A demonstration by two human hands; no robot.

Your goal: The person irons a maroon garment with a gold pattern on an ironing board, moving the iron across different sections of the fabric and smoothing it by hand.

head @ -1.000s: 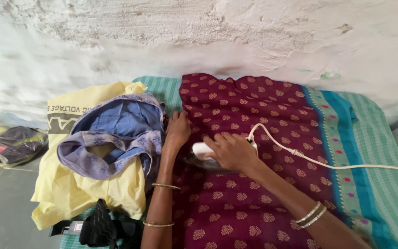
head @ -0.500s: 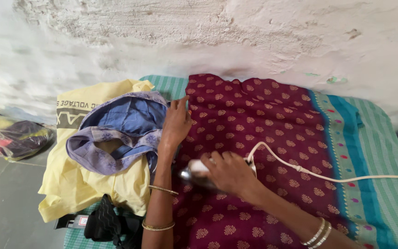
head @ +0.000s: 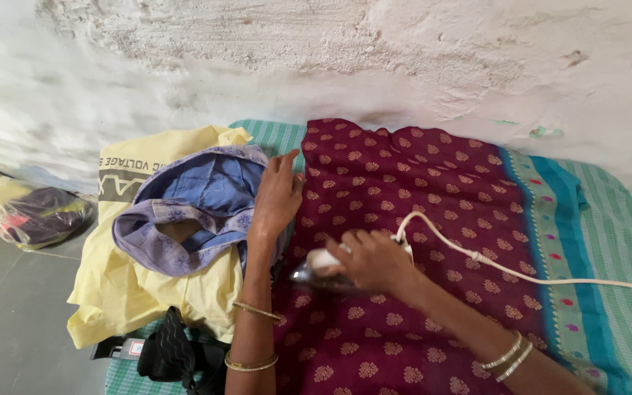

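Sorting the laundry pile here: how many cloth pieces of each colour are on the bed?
Maroon patterned cloth: 1
Yellow cloth: 1
Blue-lilac garment: 1
Black cloth: 1
Total: 4

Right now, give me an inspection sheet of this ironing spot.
Surface: green checked cover, mostly draped.
Job's things: iron on maroon patterned cloth.
Clutter: blue-lilac garment on yellow bag; black item.
Hands: right hand grips the iron; left hand lies flat on the cloth's edge.
Cables: white cord trails right.
Surroundings: rough white wall; plastic bag on the floor.
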